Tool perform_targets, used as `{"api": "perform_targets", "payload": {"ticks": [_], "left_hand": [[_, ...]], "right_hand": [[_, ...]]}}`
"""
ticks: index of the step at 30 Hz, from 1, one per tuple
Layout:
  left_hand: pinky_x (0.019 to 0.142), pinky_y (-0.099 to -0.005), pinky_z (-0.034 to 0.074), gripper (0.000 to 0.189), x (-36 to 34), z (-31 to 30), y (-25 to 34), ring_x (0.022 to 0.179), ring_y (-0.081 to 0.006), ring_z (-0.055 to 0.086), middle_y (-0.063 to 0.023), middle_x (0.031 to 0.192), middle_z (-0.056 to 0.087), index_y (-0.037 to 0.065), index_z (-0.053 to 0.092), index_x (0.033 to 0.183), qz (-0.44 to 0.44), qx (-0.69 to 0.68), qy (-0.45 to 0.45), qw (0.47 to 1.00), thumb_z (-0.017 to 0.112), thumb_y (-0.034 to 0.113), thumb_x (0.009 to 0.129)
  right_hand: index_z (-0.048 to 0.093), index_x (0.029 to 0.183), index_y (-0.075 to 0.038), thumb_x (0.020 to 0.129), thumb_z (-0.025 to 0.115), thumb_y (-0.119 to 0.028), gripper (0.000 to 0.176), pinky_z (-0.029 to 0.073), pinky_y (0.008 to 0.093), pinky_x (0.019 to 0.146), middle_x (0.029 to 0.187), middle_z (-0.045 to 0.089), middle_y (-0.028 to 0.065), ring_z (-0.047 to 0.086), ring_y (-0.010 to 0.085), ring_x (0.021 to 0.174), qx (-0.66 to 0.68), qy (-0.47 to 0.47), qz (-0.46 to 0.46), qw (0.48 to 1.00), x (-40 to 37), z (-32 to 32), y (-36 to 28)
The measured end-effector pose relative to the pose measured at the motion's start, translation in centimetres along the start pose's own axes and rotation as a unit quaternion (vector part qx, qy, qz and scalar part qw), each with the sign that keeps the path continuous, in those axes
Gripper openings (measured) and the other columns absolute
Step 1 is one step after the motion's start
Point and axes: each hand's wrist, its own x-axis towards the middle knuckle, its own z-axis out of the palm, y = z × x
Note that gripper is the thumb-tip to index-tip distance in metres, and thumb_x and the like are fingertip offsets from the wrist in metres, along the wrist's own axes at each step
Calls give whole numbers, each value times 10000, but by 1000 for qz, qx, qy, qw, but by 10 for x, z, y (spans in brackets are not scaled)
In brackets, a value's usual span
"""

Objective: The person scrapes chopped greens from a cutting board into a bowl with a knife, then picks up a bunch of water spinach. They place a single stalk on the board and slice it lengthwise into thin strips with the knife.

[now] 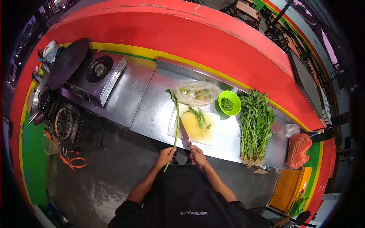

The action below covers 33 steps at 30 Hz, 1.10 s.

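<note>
My left hand (165, 156) is closed around the lower part of a long green vegetable stalk (177, 121), whose leafy end points away from me over the left side of the cutting board. In my right hand (197, 155) is a knife (184, 133), its blade angled forward and left beside the stalk. Under the blade's far end lies the pale cutting board (207, 141), stained yellow. A few cut green leaves (199, 117) rest on it. Behind the board is a clear plastic bag (197, 93) with plant scraps in it.
A lime-green bowl (236, 99) of chopped greens stands right of the bag. Farther right lie a large bunch of leafy greens (255, 129) with roots and an orange plastic bag (298, 151). A gas stove (99, 72) is at left. A red wall (182, 38) borders the steel counter.
</note>
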Motion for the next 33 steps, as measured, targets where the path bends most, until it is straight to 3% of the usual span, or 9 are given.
{"api": "perform_targets", "payload": {"ticks": [3, 10, 16, 18, 19, 21, 24, 30, 33], "left_hand": [[443, -336, 434, 331, 0, -2, 2, 446, -156, 584, -65, 509, 551, 29, 673, 853, -49, 1, -42, 998, 579, 318, 984], [438, -333, 431, 345, 2, 1, 5, 447, -163, 591, -72, 521, 572, 23, 641, 805, -11, 20, -34, 999, 581, 312, 983], [453, -305, 433, 313, 3, 0, -6, 454, -125, 572, -54, 517, 571, 35, 690, 880, -31, -3, -48, 998, 582, 311, 980], [450, -293, 428, 309, 4, -2, -8, 448, -105, 553, -40, 514, 566, 39, 711, 927, -41, -30, -46, 998, 575, 310, 984], [450, -293, 428, 309, 4, -3, -7, 448, -105, 553, -40, 514, 566, 39, 711, 927, -40, -29, -46, 998, 575, 310, 984], [447, -296, 428, 318, 2, -5, -6, 446, -96, 549, -34, 510, 562, 36, 722, 956, -43, -41, -38, 998, 570, 314, 986], [434, -279, 419, 316, 3, -8, -2, 446, -91, 547, -24, 517, 561, 34, 727, 964, -43, -57, -55, 996, 572, 308, 988], [410, -242, 412, 253, -2, -10, 16, 435, -89, 548, -23, 545, 569, 5, 666, 836, -101, -141, -14, 985, 670, 236, 941], [404, -255, 416, 270, -1, -7, 11, 423, -90, 550, -25, 548, 573, 6, 614, 765, -44, -108, 35, 993, 725, 212, 900]], "right_hand": [[547, 1059, -144, 1031, 456, -467, 336, 315, 238, 421, 625, 427, -23, 356, 78, 488, 15, -3, 29, 999, 1, -2, 0], [561, 1073, -137, 1028, 465, -464, 343, 308, 237, 410, 630, 450, -17, 377, 78, 494, -12, 11, 6, 1000, 8, -3, 13], [630, 1101, -19, 1027, 484, -425, 438, 382, 310, 471, 592, 525, 31, 495, 115, 521, -174, 103, -183, 962, 30, -5, 42], [631, 1101, -5, 1026, 490, -396, 422, 454, 367, 555, 638, 599, 126, 586, 233, 568, -244, 150, -238, 928, 30, -5, 44], [631, 1101, -5, 1026, 490, -396, 422, 454, 367, 555, 638, 599, 126, 586, 233, 568, -243, 150, -239, 928, 30, -4, 44], [627, 1139, -22, 1022, 491, -378, 399, 495, 442, 647, 739, 647, 236, 650, 393, 680, -281, 177, -295, 896, 29, -3, 45], [621, 1173, -45, 1017, 494, -378, 389, 500, 481, 710, 842, 657, 295, 646, 483, 797, -336, 212, -260, 880, 26, 0, 48], [620, 1199, -48, 1017, 501, -376, 393, 494, 437, 647, 730, 628, 175, 641, 299, 662, -279, 192, -192, 921, 20, -4, 40], [615, 1178, -21, 1018, 499, -395, 423, 457, 396, 564, 666, 570, 116, 549, 210, 563, -285, 222, -225, 905, 20, -14, 41]]}}
